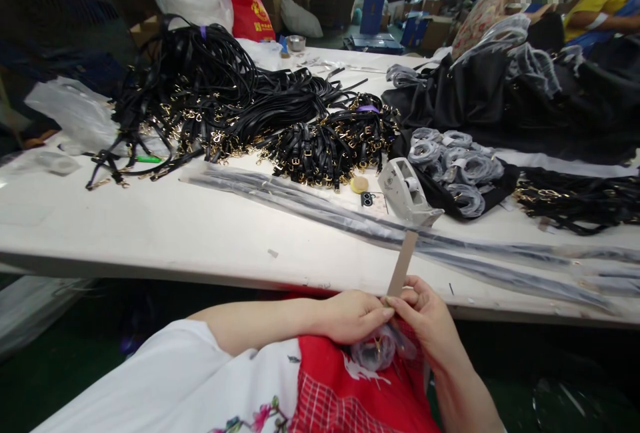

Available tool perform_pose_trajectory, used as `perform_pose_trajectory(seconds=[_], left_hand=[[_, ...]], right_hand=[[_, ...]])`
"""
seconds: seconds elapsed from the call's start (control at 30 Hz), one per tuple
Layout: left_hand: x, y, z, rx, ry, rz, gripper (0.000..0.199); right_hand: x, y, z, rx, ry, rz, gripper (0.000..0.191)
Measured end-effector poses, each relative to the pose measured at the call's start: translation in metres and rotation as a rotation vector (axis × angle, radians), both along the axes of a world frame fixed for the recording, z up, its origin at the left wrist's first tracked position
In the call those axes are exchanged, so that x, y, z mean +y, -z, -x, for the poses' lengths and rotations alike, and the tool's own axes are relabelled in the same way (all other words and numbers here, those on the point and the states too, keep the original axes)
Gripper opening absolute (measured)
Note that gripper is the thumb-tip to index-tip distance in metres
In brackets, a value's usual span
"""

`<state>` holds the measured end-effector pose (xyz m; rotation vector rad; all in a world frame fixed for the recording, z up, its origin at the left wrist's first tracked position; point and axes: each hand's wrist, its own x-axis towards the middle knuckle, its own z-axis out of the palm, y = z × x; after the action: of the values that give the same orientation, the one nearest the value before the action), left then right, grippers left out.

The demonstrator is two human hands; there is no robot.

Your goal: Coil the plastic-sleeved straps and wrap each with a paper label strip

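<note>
My left hand (355, 316) and my right hand (420, 310) meet at the front edge of the white table, low in the head view. Between their pinched fingertips is the lower end of a flat grey-brown strip (404, 260), which points up and away over the table. Just below the hands, a plastic-wrapped coil (374, 351) rests against the red apron (345, 393). Both hands have their fingers closed. What else the fingers cover is hidden.
Long plastic-wrapped straps (320, 210) cross the white table (125, 226). Beyond them lie black straps with gold buckles (310, 153), a tape dispenser (407, 193), a phone (374, 202), wrapped coils (450, 160) and black bags (470, 96). Two people are at the back right.
</note>
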<state>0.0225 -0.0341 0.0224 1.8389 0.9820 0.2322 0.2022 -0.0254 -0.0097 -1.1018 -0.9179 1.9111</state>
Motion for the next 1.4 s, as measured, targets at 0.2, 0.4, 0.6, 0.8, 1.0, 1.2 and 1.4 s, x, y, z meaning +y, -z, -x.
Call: perform_pose_trajectory(seconds=[0.2, 0.4, 0.6, 0.8, 1.0, 1.2, 1.4], left_hand=[[-0.0001, 0.0025, 0.0004, -0.036, -0.043, 0.015, 0.050], [0.0004, 0.0044, 0.0013, 0.004, -0.022, 0.022, 0.040], [-0.0007, 0.0048, 0.0015, -0.028, -0.019, 0.016, 0.039], [0.0008, 0.0010, 0.0024, -0.052, 0.020, -0.012, 0.041], [0.0002, 0.0027, 0.0041, -0.108, 0.044, -0.012, 0.039], [-0.0007, 0.0040, 0.0044, -0.099, 0.032, -0.027, 0.037], [0.0006, 0.0044, 0.0035, -0.039, 0.066, -0.069, 0.038]], right_hand=[[0.0027, 0.0023, -0.0020, -0.070, 0.056, -0.072, 0.036], [0.0030, 0.0032, -0.0013, -0.067, 0.080, 0.003, 0.034], [0.0006, 0.0037, 0.0027, -0.019, 0.051, 0.047, 0.032], [0.0001, 0.0031, 0.0046, 0.038, 0.051, 0.087, 0.032], [0.0003, 0.0063, 0.0068, 0.106, 0.032, 0.133, 0.035], [-0.0011, 0.0080, 0.0068, 0.099, 0.044, 0.141, 0.037], [-0.0021, 0.0059, 0.0063, 0.036, 0.052, 0.109, 0.037]])
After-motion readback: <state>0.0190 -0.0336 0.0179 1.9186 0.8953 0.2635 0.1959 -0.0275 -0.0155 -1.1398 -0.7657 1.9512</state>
